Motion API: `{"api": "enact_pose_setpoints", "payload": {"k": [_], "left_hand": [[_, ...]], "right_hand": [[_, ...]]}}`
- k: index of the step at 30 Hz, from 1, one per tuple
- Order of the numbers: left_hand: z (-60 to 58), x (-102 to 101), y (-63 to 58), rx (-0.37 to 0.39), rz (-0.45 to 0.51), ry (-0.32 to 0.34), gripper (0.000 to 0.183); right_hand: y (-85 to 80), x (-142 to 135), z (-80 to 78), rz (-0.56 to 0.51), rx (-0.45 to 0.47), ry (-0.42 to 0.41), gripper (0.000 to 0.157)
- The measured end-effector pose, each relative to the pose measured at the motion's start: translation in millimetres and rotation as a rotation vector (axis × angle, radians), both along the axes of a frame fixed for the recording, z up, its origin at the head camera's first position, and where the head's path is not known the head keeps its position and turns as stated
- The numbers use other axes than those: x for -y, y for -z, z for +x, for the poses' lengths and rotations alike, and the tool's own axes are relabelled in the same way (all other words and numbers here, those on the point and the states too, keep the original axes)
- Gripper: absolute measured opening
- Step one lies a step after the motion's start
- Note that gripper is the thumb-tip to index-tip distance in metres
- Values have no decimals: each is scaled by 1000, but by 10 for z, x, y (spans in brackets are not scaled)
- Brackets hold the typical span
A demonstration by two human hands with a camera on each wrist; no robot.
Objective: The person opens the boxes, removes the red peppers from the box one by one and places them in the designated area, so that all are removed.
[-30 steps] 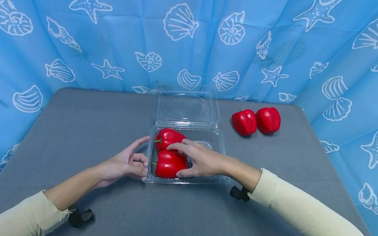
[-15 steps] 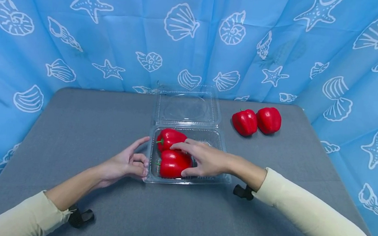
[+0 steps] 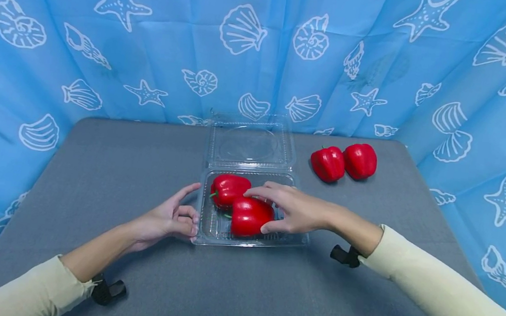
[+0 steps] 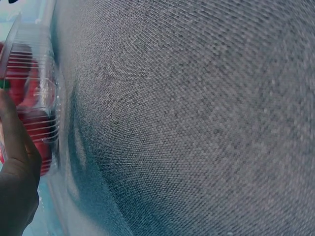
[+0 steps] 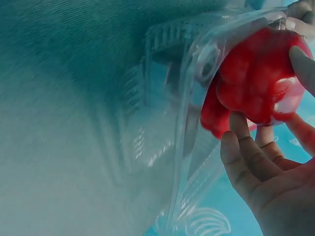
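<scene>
A clear plastic clamshell container (image 3: pixel 252 245) lies on the table with its lid (image 3: pixel 250 142) folded back. My left hand (image 3: pixel 168 221) holds the container's left rim near the front corner, the index finger stretched along the edge. With fingers and thumb spread round it, my right hand (image 3: pixel 295 209) grips a red bell pepper (image 3: pixel 249 218) inside the tray. Behind that pepper, to its left, another red bell pepper (image 3: pixel 228 188) lies in the tray, its green stem pointing left. In the right wrist view the gripped pepper (image 5: pixel 261 78) shows its lobed end.
Side by side at the back right of the grey table (image 3: pixel 134 167) lie two more red bell peppers, one on the left (image 3: pixel 328 164) and one on the right (image 3: pixel 360 161). A blue curtain (image 3: pixel 163 45) with white shell prints hangs behind the table.
My right hand has drawn the front pepper rightward in the tray, opening a gap at the left wall. The rear pepper has shifted slightly. My left hand has stayed put.
</scene>
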State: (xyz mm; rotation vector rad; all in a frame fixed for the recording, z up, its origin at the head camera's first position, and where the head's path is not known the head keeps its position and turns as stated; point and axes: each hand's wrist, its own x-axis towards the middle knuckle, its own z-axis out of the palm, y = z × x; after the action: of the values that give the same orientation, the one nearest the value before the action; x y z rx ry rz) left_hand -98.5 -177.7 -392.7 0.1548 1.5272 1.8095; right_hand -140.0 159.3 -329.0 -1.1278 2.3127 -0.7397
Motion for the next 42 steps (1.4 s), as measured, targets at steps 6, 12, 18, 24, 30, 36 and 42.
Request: {"api": "enact_pose_setpoints", "payload": {"k": [6,12,18,24,30,36,42], "left_hand": [[-4,-5,-7,4,-6,-2,102],[-7,-8,-11,8,-9,-3,102],[-12,-22,-13,14,-20,-9,102],[-10,-31,-14,13,-34,-12,103],[-3,-20,-6,14,-37,-12,101],[-6,-18,7,3,-43,-17,103],[-13,-28,2,7,-44,-23,104]], "right_hand": [[-115,-188,16,-7,-41,33,76],[-197,-413,19,-12,-68,79,77],[-213,-645,33,-31,-114,132,79],[-252,-827,47,-52,-167,165,80],[-283,-992,50,-46,-217,200,82],[-263,-1193,35,-40,-235,260,84],[-216,-1431,10,-33,-273,306,86]]}}
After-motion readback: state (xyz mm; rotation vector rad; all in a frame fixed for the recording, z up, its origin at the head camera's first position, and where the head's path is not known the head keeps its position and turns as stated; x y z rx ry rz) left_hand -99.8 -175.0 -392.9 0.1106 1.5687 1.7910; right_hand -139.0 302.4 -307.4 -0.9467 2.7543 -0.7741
